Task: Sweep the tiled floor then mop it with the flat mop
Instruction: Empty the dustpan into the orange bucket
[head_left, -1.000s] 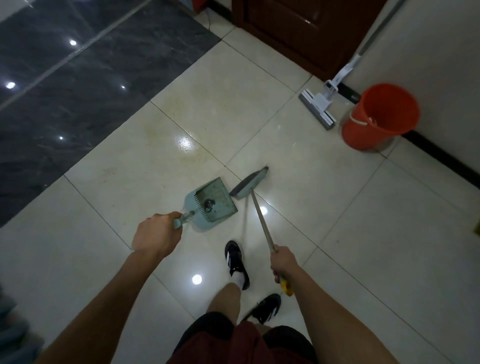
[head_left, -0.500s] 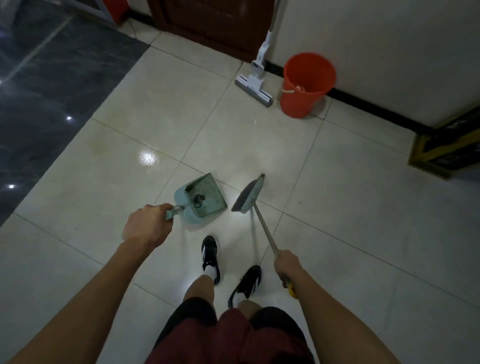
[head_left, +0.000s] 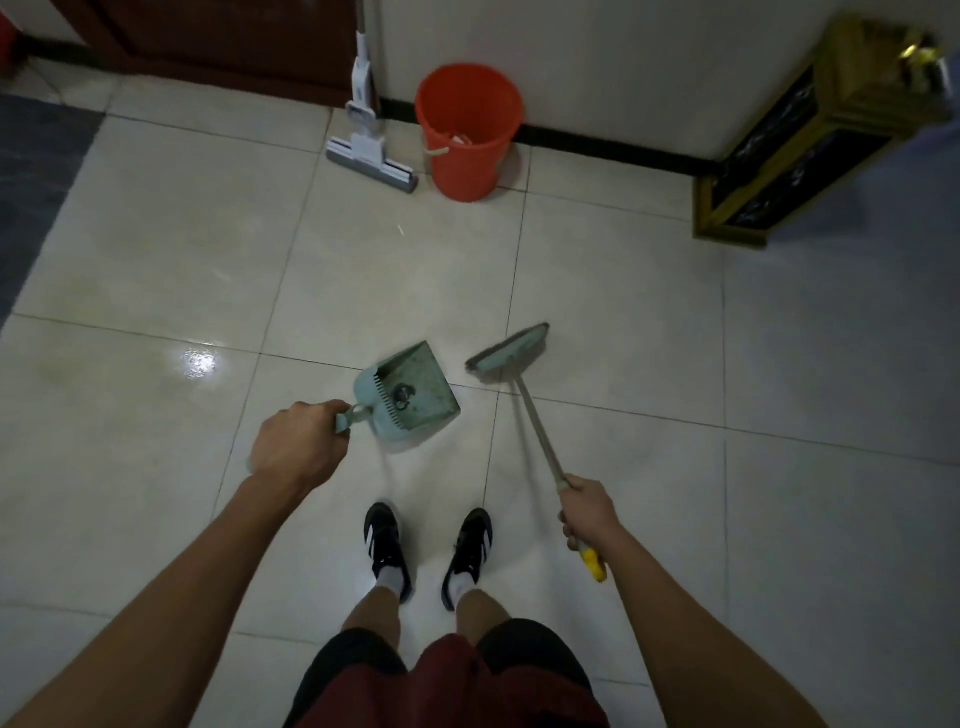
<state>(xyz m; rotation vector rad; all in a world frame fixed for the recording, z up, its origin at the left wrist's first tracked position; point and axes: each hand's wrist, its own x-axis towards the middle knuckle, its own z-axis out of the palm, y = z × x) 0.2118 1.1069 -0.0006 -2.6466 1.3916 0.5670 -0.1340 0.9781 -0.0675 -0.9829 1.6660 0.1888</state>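
**Now: dustpan and broom in hand, mop parked at the wall**

Underfoot, the tiled floor (head_left: 649, 322) fills most of the view, pale glossy squares with a bright glare spot out beyond the left grip. A dark wooden door (head_left: 218, 41) stands at the far wall, well ahead of the left grip. Far off to the right of the right grip sits a black and gold stand (head_left: 810, 150), blurred at its top. An orange bucket (head_left: 467, 130) stands against the wall well ahead of both grips. Just left of the bucket the flat mop (head_left: 371, 156) rests its head on the floor, handle leaning up along the door edge.

The broom (head_left: 511, 353) slants forward from the right grip, its green head down near the floor; whether the bristles touch the tile cannot be told. The green dustpan (head_left: 415, 395) sticks out just ahead of the left grip, left of the broom head and apart from it, with a small dark clump of dirt inside.

The left hand (head_left: 298, 449) is curled tight round the dustpan's handle. The right hand (head_left: 589, 512) is wrapped round the broom's shaft, the yellow end cap showing behind the fist.
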